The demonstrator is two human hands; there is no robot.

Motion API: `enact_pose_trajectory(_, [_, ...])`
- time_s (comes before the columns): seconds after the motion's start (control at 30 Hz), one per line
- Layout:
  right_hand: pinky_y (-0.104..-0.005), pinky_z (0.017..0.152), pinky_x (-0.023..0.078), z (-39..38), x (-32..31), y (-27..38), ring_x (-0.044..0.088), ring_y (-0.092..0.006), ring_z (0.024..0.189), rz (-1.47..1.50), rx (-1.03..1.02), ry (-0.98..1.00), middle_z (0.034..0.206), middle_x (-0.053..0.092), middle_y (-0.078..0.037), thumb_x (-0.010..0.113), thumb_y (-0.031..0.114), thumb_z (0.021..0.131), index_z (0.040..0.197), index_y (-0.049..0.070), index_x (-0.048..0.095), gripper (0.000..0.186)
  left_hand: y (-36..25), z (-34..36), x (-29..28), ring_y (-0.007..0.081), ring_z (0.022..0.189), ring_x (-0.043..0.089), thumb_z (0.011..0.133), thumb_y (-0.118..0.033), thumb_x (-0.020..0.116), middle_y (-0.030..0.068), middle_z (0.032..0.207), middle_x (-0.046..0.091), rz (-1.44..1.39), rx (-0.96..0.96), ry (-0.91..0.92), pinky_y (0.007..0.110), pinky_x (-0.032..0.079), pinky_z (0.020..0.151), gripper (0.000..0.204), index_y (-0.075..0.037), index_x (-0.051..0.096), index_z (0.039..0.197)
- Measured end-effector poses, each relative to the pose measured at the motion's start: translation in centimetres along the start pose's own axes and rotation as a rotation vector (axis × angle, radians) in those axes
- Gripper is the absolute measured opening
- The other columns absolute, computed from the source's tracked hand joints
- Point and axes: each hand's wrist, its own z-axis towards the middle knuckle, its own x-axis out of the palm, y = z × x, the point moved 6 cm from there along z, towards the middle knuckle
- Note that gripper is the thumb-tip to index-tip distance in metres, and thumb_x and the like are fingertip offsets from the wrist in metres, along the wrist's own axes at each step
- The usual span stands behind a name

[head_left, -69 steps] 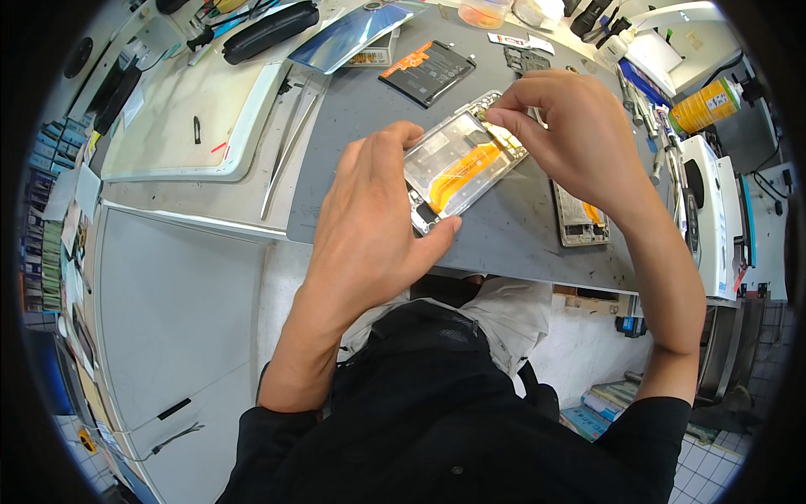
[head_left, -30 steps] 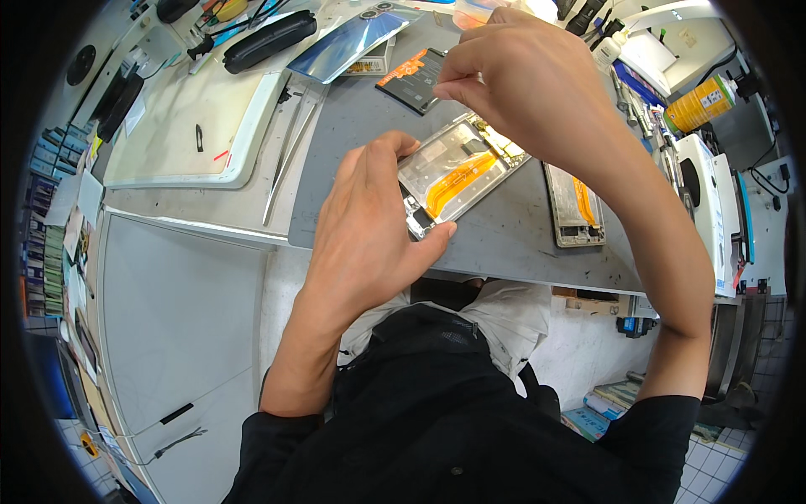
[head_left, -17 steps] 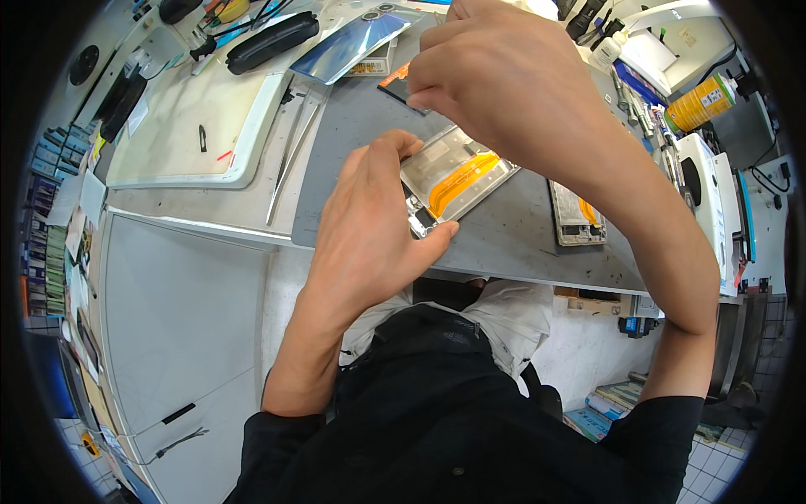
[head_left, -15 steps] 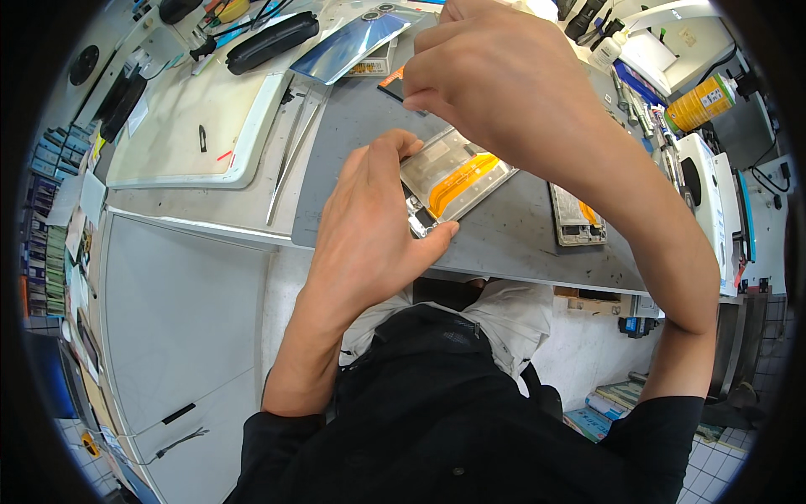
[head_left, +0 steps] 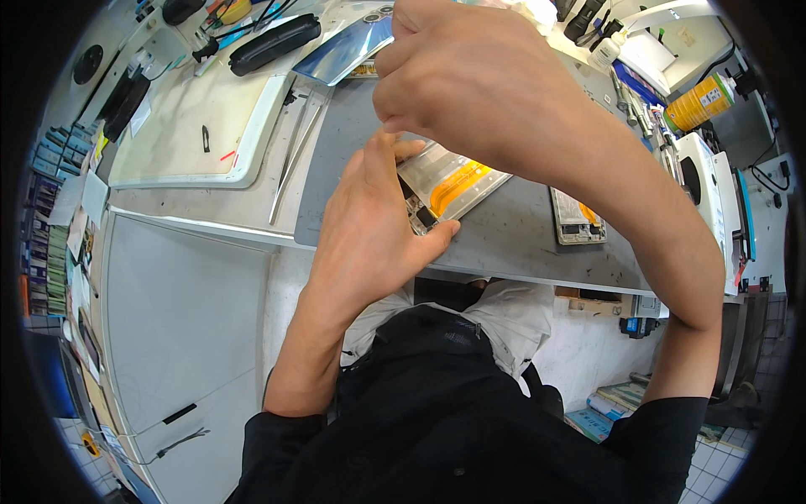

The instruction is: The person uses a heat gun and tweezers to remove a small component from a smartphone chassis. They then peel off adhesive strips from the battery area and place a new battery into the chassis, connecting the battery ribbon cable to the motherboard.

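An opened phone (head_left: 435, 172) lies tilted on the grey mat, its silver inner frame showing an orange ribbon cable (head_left: 457, 186). My left hand (head_left: 357, 227) holds the phone by its left end, thumb at the near corner and fingers at the far one. Above the phone's far side is my right hand (head_left: 470, 80), fingers curled closed close to the left fingertips. Whatever it pinches is hidden behind the hand. To the right, a second opened phone (head_left: 579, 233) with an orange cable lies partly under my right forearm.
A shiny blue phone back cover (head_left: 344, 52) rests at the far edge of the grey mat (head_left: 520, 239). Left of it are a black case (head_left: 273, 44), long metal tools (head_left: 294, 160) and a white-rimmed tray (head_left: 189, 134). A yellow can (head_left: 701, 102) and pens stand or lie at right.
My right hand has shifted left, nearer to my left fingers, and now covers the orange-and-black piece behind the phone. My left hand stays almost in place on the phone.
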Motion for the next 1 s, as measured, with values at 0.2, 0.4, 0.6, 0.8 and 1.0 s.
enact_pose_trajectory(0.2, [-0.036,0.067,0.061,0.0,-0.4,0.8,0.07,-0.0213,0.093,0.013,-0.035,-0.029,0.071,0.073,-0.004,0.077,0.013,0.067,0.067,0.01,0.077,0.003,0.0,-0.1,0.0,0.0429,0.117,0.06,0.072,-0.021,0.089,0.0235,0.121,0.064,0.029,0.033,-0.016,0.05,0.05,0.097,0.078,0.003,0.045,0.132])
enact_pose_trajectory(0.4, [-0.0357,0.067,0.061,0.0,-0.8,1.6,0.069,-0.0202,0.094,-0.002,-0.115,-0.068,0.071,0.072,-0.002,0.077,0.014,0.066,0.067,0.01,0.077,0.004,0.2,0.0,0.1,0.0432,0.117,0.06,0.074,-0.022,0.088,0.0233,0.12,0.064,0.001,-0.019,0.014,0.05,0.05,0.097,0.075,0.003,0.047,0.131])
enact_pose_trajectory(0.6, [-0.0376,0.07,0.056,-0.8,-0.9,-1.6,0.066,-0.025,0.088,0.048,-0.092,-0.026,0.077,0.073,-0.001,0.077,0.02,0.077,0.079,0.011,0.079,0.009,0.3,0.0,0.3,0.0407,0.125,0.058,0.073,-0.022,0.09,0.0234,0.133,0.064,-0.013,-0.048,0.038,0.047,0.046,0.107,0.087,0.006,0.043,0.14])
enact_pose_trajectory(0.8, [-0.0389,0.081,0.053,-3.0,-1.2,-4.6,0.064,-0.0263,0.09,0.202,0.084,0.027,0.083,0.074,0.0,0.082,0.025,0.085,0.088,0.013,0.08,0.013,0.4,0.1,0.2,0.0374,0.13,0.057,0.072,-0.018,0.091,0.0215,0.139,0.064,-0.008,-0.064,0.048,0.046,0.044,0.112,0.091,0.006,0.04,0.144])
enact_pose_trajectory(1.0, [-0.0402,0.083,0.054,-4.3,-0.3,-6.2,0.065,-0.0279,0.095,0.129,0.207,0.097,0.088,0.076,-0.001,0.08,0.029,0.088,0.092,0.014,0.081,0.016,0.2,0.0,0.0,0.0369,0.13,0.057,0.072,-0.017,0.091,0.0211,0.139,0.065,-0.013,-0.071,0.065,0.045,0.044,0.113,0.091,0.006,0.04,0.143])
